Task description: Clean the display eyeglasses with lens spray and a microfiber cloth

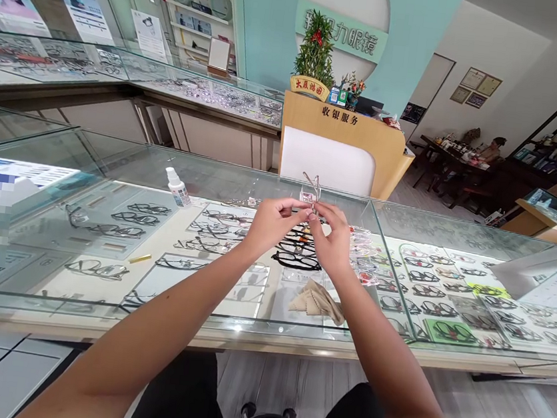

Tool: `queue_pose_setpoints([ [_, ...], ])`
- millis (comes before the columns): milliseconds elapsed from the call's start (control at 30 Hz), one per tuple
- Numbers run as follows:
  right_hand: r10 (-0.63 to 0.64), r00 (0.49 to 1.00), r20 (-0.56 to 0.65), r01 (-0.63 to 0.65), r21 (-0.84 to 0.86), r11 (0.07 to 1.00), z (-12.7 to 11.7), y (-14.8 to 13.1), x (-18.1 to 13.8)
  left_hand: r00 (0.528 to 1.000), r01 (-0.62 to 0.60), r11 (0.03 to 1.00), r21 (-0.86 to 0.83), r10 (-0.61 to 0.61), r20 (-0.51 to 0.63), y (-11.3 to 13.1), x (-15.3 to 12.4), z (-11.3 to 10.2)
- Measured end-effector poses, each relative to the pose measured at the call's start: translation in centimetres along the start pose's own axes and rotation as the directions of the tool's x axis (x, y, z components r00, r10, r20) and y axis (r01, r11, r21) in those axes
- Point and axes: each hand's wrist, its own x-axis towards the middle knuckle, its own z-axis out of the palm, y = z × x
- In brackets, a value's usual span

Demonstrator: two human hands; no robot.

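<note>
Over the glass counter my left hand [277,222] and my right hand [328,235] meet, fingers pinched together. Between them is a pair of eyeglasses [311,189] with thin frames; its temples stick up beyond my fingertips. My fingers hide much of the frame. On the glass below my right wrist lies a crumpled beige cleaning cloth [317,300]. A white spray bottle [177,187] stands on the counter to the left of my left hand. Beneath my hands, dark-framed glasses [297,261] sit in rows inside the case.
The glass display counter [240,324] runs across the view with many eyeglasses inside. Printed sign cards stand at its left and right ends. A wooden cashier desk [332,118] with a plant is beyond. A person [492,149] sits at a far table. A stool is below me.
</note>
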Motion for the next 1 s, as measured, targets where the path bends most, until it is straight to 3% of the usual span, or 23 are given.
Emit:
queue_pose_setpoints([
  [367, -0.073, 0.989, 0.127, 0.066, 0.066, 0.996, -0.2, -0.4, -0.1, 0.998, -0.017, 0.994, 0.110, 0.023, -0.058, -0.2, 0.8, -0.8],
  [533, -0.090, 0.996, -0.018, 0.091, 0.079, 0.993, -1.1, -0.5, 0.3, 0.988, -0.018, 0.921, 0.390, 0.076, -0.132, -0.7, 2.8, -4.6],
  [667, 0.080, 0.997, -0.022, -0.075, 0.172, 0.982, -1.5, 0.3, 0.6, 0.991, 0.099, 0.743, 0.662, -0.015, -0.132, -2.1, 4.3, -8.0],
  [767, 0.143, 0.990, 0.001, -0.139, 0.236, 0.962, -1.4, 0.7, 0.6, 0.987, 0.158, 0.613, 0.774, -0.116, -0.109, -3.5, 5.1, -9.5],
  [1000, 0.222, 0.975, 0.029, -0.222, 0.250, 0.942, -1.3, 0.2, 0.7, 0.944, 0.212, 0.515, 0.830, -0.327, -0.038, -6.0, 6.0, -10.4],
])
